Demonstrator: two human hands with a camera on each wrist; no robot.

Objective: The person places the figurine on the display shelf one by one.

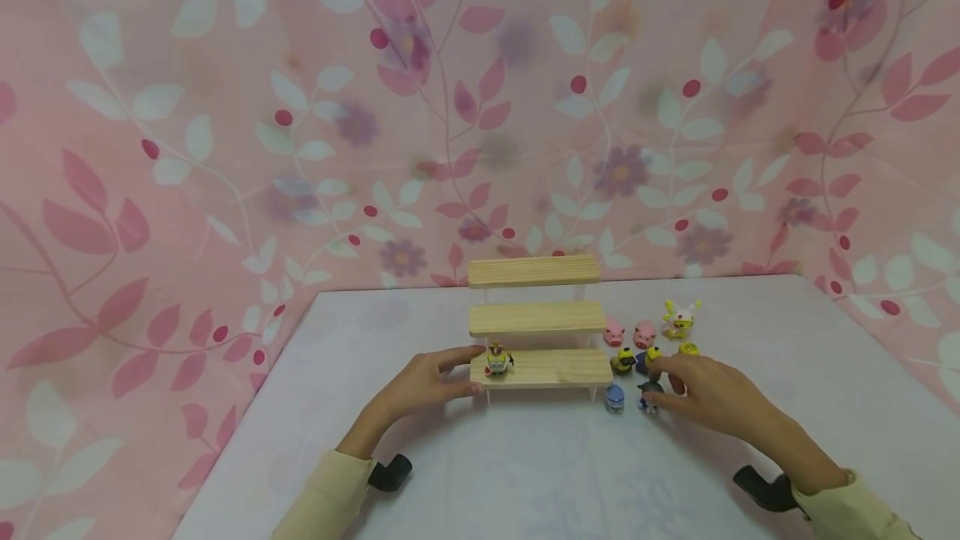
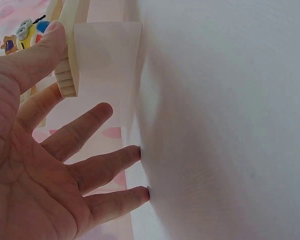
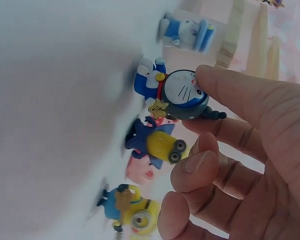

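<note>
A three-tier wooden display stand (image 1: 558,367) stands mid-table, a crowned Minion figurine (image 1: 497,362) on its lowest board. My left hand (image 1: 423,386) holds that board's left end between thumb and index finger; the other fingers spread toward the table in the left wrist view. At the stand's right, my right hand (image 1: 723,397) pinches a Doraemon figurine (image 3: 184,91) by the head with thumb and index finger. A small blue-and-white figurine (image 3: 187,34) stands beside it. On its other side are a Minion in dark blue (image 3: 161,146) and a Minion with a guitar (image 3: 137,212).
Behind these figurines are two pink pig figurines (image 1: 614,332) and a white long-eared figurine (image 1: 679,322). Another yellow-headed Minion (image 1: 622,361) stands by the stand's right end. A pink floral cloth (image 1: 480,107) hangs behind the white-covered table (image 1: 525,473).
</note>
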